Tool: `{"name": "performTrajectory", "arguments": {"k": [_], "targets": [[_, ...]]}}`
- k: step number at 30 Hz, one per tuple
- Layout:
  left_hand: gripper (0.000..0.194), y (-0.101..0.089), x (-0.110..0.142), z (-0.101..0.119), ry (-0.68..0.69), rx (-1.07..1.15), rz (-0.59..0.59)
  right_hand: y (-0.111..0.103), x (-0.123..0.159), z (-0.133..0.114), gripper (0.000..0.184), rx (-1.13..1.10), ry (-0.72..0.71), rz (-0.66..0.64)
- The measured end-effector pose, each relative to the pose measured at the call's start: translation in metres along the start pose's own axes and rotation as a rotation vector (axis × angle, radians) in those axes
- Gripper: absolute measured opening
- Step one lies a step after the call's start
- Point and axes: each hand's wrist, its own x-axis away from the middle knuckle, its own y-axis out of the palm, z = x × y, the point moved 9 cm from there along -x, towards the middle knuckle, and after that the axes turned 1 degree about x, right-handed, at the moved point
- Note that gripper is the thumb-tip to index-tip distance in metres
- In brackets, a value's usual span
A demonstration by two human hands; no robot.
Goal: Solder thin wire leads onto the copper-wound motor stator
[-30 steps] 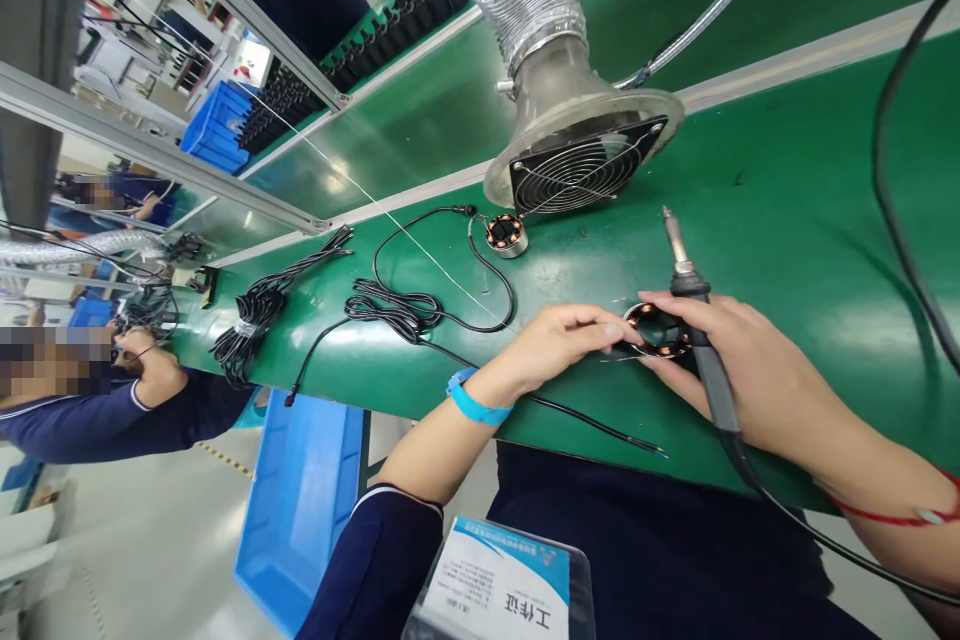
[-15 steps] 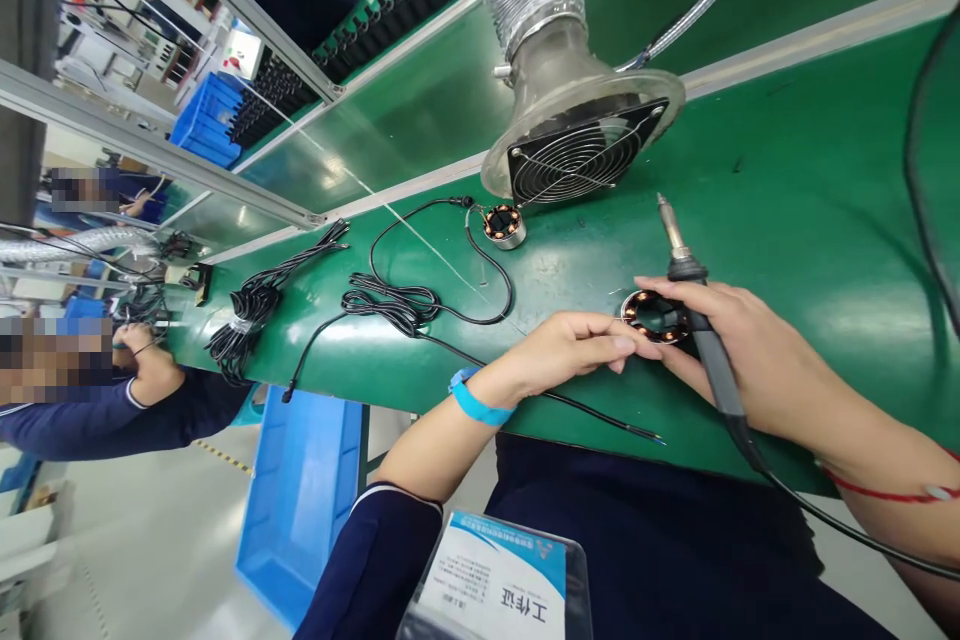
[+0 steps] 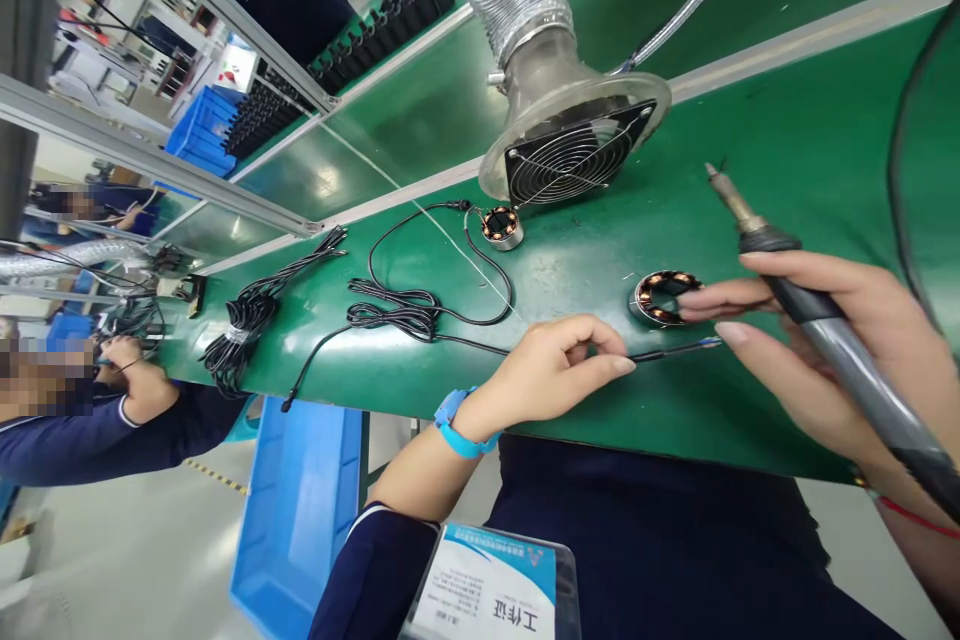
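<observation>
My left hand (image 3: 574, 365) pinches a black cable (image 3: 656, 354) near its stripped end, where thin coloured wires stick out to the right. A soldering iron (image 3: 817, 310) rests in the grip of my right hand (image 3: 847, 360), its tip pointing up and left. The thumb and a finger of that hand are apart, beside a ring-shaped motor stator (image 3: 643, 308) with copper windings that lies on the green bench. A second stator (image 3: 502, 228) sits farther back, joined to a coiled black cable (image 3: 394, 308).
A fume extractor (image 3: 574, 160) with a silver duct hangs over the bench (image 3: 750, 140). To the left lie a bundle of black cables (image 3: 244, 325) and, below the bench edge, a blue bin (image 3: 292, 510). A co-worker (image 3: 142, 410) is at the far left.
My hands have let go of the stator, which now lies on the bench. My left hand has taken hold of the cable end. My right hand has moved right with the soldering iron.
</observation>
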Motion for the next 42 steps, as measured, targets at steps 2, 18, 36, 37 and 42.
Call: {"name": "performTrajectory", "arguments": {"k": [2,18,36,37,42], "targets": [[0.027,0.0,-0.001,0.001,-0.018,0.1,-0.004,0.002,0.003,-0.006,0.039,-0.125,0.075,0.012],[0.036,0.005,-0.01,-0.001,0.035,0.493,-0.008,0.018,0.0,-0.015,0.035,-0.342,0.145,0.006],[0.031,0.011,-0.02,0.022,0.17,0.292,-0.086,0.024,-0.002,-0.007,0.04,-0.352,0.151,-0.045],[0.032,0.011,-0.021,0.023,0.172,0.282,-0.097,0.024,-0.001,-0.007,0.042,-0.327,0.136,-0.063],[0.047,0.015,-0.024,0.023,0.126,0.305,-0.182,0.024,0.0,-0.009,0.041,-0.206,0.03,-0.15]]}}
